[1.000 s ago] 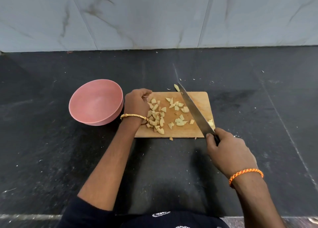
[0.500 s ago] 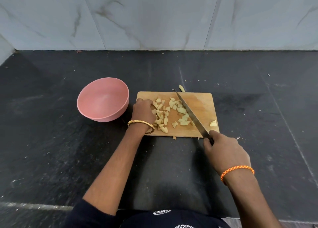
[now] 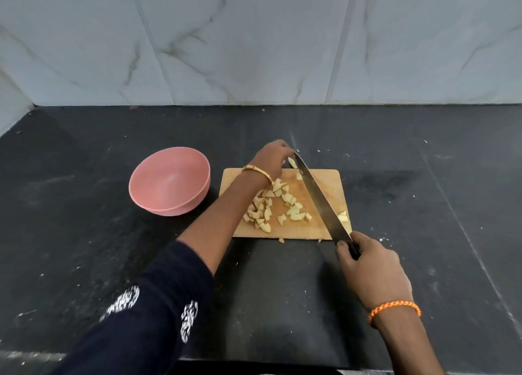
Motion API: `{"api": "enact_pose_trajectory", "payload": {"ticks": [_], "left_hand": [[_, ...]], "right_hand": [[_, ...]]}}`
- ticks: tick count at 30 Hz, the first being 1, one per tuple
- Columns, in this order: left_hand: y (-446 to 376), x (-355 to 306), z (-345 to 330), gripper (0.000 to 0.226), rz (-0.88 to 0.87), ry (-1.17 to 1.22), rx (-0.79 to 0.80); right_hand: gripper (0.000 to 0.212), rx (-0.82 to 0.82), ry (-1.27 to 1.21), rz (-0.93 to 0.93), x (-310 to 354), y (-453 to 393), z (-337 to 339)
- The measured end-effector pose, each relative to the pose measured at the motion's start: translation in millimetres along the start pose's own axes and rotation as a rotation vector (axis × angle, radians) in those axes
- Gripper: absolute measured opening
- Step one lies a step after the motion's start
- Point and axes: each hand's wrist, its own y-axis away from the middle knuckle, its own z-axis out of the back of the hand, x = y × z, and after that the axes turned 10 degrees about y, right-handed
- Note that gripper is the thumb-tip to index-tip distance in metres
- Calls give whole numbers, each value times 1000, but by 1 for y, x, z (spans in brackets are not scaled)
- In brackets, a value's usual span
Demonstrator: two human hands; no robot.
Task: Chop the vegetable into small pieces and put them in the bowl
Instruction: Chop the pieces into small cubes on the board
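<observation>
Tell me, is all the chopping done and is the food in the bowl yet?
Chopping looks mostly done: small pieces lie on the cutting board. Right now the left hand reaches for a stray piece past the board's far edge, while the right hand holds the knife. The pink bowl looks empty, so moving everything in is left.

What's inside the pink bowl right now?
Nothing visible inside the round pink bowl: its interior shows bare. The pale chopped vegetable pieces all lie on the wooden cutting board. The bowl's near inner wall is hidden by its rim.
</observation>
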Motion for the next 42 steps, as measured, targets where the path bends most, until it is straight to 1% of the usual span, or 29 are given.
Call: {"api": "enact_pose_trajectory", "payload": {"ticks": [2, 4, 8, 13, 15, 18, 20, 22, 25, 29, 33, 35, 36, 38, 40, 42], "left_hand": [[-19, -4, 2, 37, -44, -121, 158], [-30, -4, 1, 34, -55, -195, 247], [-39, 2, -3, 30, -80, -221, 251], [-40, 3, -5, 22, -135, -228, 200], [-35, 3, -6, 22, -137, -186, 119], [-16, -2, -6, 20, -142, -51, -119], [6, -7, -6, 17, -84, 128, -297], [32, -11, -4, 14, 32, 289, -405], [72, -7, 3, 10, 155, 421, -482], [109, 1, 10, 6, 227, 527, -622], [141, 2, -17, 13, 301, 549, -784], [152, 0, -34, 14, 356, 638, -836], [155, -1, -40, 13, 366, 681, -850], [156, -4, -47, 13, 353, 694, -868], [155, -5, -48, 14, 313, 663, -879], [154, -6, -47, 15, 268, 608, -868]], "right_hand": [[21, 3, -35, -25, -3, -2, 0], [21, -3, -76, -46, -6, -3, 1], [23, -19, -129, -64, -12, -6, 0], [23, -84, -150, -127, -22, 4, 0], [23, -119, -131, -162, -28, 12, -3], [27, -141, -84, -222, -35, 19, -8], [26, -133, -52, -245, -38, 20, -10], [23, -109, -5, -244, -38, 21, -11], [22, -79, 80, -194, -35, 23, -14], [24, -13, 161, -93, -14, 27, -21], [27, 37, 235, -1, 15, 25, -30], [25, 50, 263, 42, 28, 23, -35], [24, 53, 264, 56, 33, 22, -37], [23, 45, 247, 71, 38, 21, -37], [24, 13, 210, 65, 33, 20, -33], [23, -26, 153, 18, 22, 19, -28]]}}
